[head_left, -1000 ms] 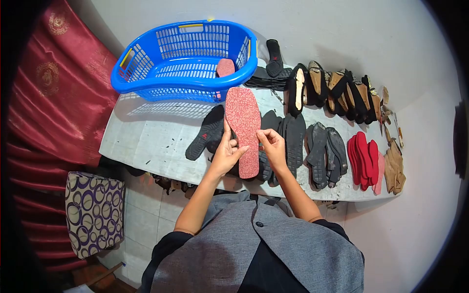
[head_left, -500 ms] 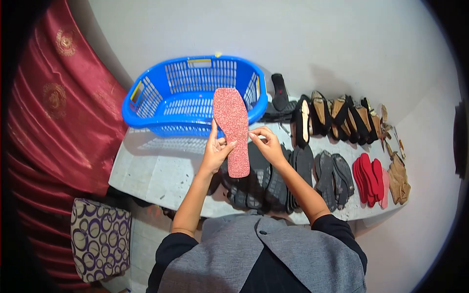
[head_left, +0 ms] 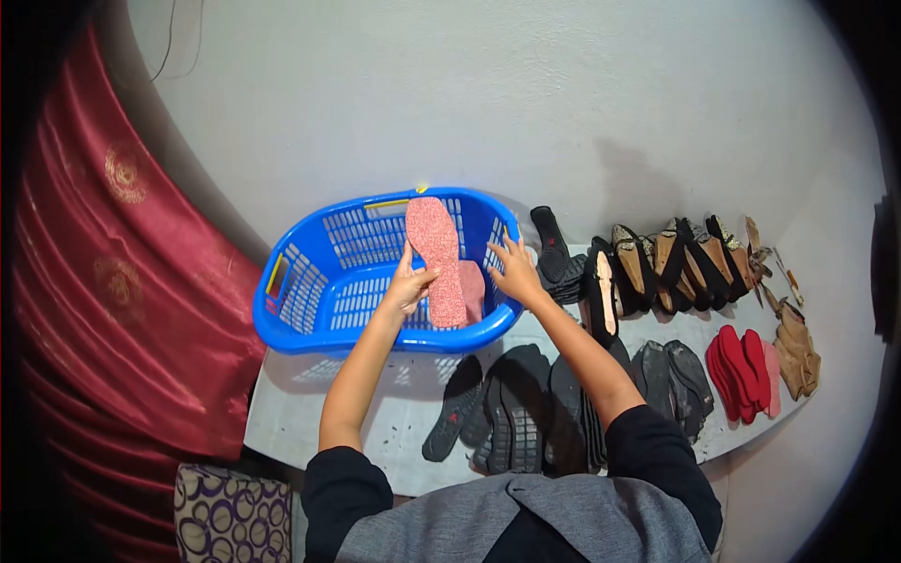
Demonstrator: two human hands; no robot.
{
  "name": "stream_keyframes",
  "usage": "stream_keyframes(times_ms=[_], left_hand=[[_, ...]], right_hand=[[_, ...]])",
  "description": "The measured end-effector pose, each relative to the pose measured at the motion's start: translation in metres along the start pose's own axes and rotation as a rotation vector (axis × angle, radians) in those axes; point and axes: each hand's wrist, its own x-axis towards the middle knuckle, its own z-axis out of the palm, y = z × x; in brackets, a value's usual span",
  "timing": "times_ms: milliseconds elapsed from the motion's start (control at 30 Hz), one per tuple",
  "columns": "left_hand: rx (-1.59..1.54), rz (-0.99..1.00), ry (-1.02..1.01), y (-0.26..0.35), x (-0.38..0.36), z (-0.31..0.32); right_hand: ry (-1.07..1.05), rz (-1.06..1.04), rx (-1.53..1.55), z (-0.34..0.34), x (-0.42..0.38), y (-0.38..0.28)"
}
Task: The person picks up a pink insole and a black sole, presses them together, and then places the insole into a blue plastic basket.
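My left hand (head_left: 409, 287) grips a pink patterned shoe insole (head_left: 435, 253) by its narrow middle, thumb across its face, holding it upright over the blue plastic basket (head_left: 310, 340). Inside the basket's right end, partly hidden behind that insole, a second pink insole (head_left: 474, 293) shows. At the basket's right rim is my right hand (head_left: 516, 272), its fingers apart and nothing in them.
Black shoe soles (head_left: 516, 403) lie in stacks along the table's front. Black shoes (head_left: 680, 263) line the wall side. Red insoles (head_left: 737, 371) and brown material (head_left: 796, 352) sit at the right. A patterned cushioned seat (head_left: 235, 516) stands lower left.
My left hand has carried the held insole over the basket. My right hand has left the insole and spread open at the right rim. A second pink insole now shows inside.
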Motion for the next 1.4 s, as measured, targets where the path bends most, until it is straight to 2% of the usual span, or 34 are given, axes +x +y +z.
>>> stream_keyframes(times_ms=[67,133,233,367,433,500,533,633,667,800,900,1033,1400], left_hand=[[0.057,-0.089,0.045,-0.003,0.024,-0.006],[0.050,-0.134,0.108,-0.015,0.055,-0.010],[0.329,-0.219,0.139,-0.033,0.082,-0.012],[0.338,-0.177,0.148,-0.104,0.130,-0.056],[0.399,-0.296,0.115,-0.115,0.123,-0.055],[0.464,-0.416,0.070,-0.125,0.115,-0.057],[0.284,-0.368,0.072,-0.133,0.106,-0.053],[0.266,-0.352,0.015,-0.143,0.093,-0.050],[0.451,-0.476,0.015,-0.137,0.090,-0.046],[0.405,-0.518,0.045,-0.141,0.082,-0.043],[0.307,-0.489,0.036,-0.147,0.081,-0.047],[0.390,-0.533,0.058,-0.148,0.080,-0.046],[0.375,-0.502,-0.004,-0.143,0.074,-0.040]], right_hand=[[-0.086,0.050,-0.122,0.012,0.023,0.018],[-0.059,0.048,-0.271,0.014,0.038,0.017],[-0.001,0.016,-0.462,0.033,0.056,0.029],[0.039,0.073,-0.680,0.045,0.080,0.033],[0.065,0.052,-0.874,0.046,0.082,0.031],[0.040,0.056,-0.895,0.046,0.082,0.028],[0.030,0.054,-0.908,0.046,0.083,0.028],[-0.021,0.067,-0.923,0.040,0.081,0.022],[-0.030,0.071,-0.919,0.040,0.081,0.022],[-0.030,0.057,-0.957,0.042,0.082,0.023],[-0.025,0.039,-0.944,0.042,0.082,0.023],[-0.057,0.032,-0.936,0.040,0.081,0.021],[-0.091,0.047,-0.921,0.037,0.082,0.018]])
